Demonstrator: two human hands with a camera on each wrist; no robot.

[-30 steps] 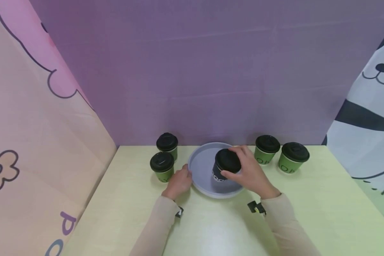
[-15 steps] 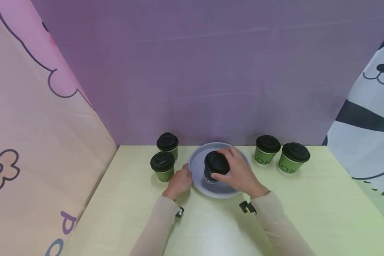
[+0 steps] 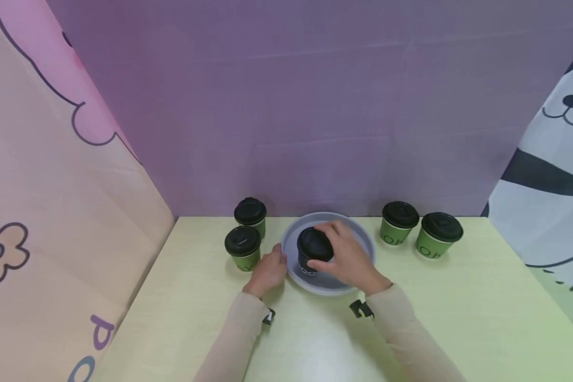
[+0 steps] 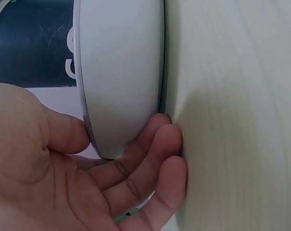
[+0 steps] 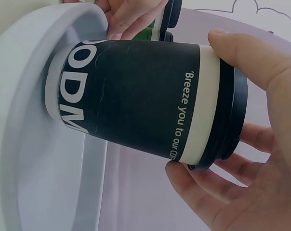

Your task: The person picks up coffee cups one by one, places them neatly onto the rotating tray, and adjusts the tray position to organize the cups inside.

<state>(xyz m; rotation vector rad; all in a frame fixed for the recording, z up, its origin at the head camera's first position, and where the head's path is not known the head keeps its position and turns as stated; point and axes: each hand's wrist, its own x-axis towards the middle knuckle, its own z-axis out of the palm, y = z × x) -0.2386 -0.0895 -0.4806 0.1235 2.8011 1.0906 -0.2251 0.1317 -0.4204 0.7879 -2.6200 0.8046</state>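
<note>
My right hand (image 3: 349, 263) holds a black paper cup (image 3: 310, 249) with a black lid, thumb on one side and fingers on the other near the lid. The cup stands inside a round grey tray (image 3: 322, 289), toward its left side; in the right wrist view, the cup's base (image 5: 53, 89) is at the tray's inner floor. On the tray's left edge, my left hand (image 3: 267, 271) grips the rim. In the left wrist view the thumb (image 4: 68, 134) lies at the rim's top and the curled fingers (image 4: 167, 144) lie against the outer wall, low by the table.
Left of the tray are two green cups with black lids, a rear cup (image 3: 250, 215) and a front cup (image 3: 243, 249) close to my left hand. Two more, an inner cup (image 3: 397, 225) and an outer cup (image 3: 436, 236), stand at right. A purple backdrop (image 3: 286, 116) rises behind the table.
My right hand has moved left with the black cup, from the tray's middle right to its left part. The left hand has stayed at the rim, and the tray has not moved.
</note>
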